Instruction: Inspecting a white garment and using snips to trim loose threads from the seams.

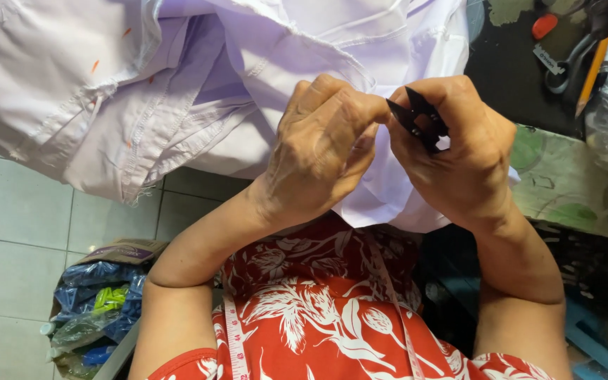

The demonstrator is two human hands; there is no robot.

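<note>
Nearest the camera, a red floral garment (318, 309) covers the person's front, with a pale measuring tape (234, 338) hanging down it. Low on the left, an open bag of plastic scraps (96, 309) sits on the tiled floor (15, 232). Above that, the left hand (321, 151) is curled closed, its fingertips pinching the white fabric (248, 77) at its edge. Just beside it, touching at the fingertips, the right hand (459, 155) is closed around small black thread snips (418, 119); their long axis runs diagonally, tips pointing up-left toward the pinched cloth. The hands hide the exact spot being worked. Farther off, scissors (564, 67) and a yellow pencil (592, 74) lie on the dark surface (508, 77)
</note>
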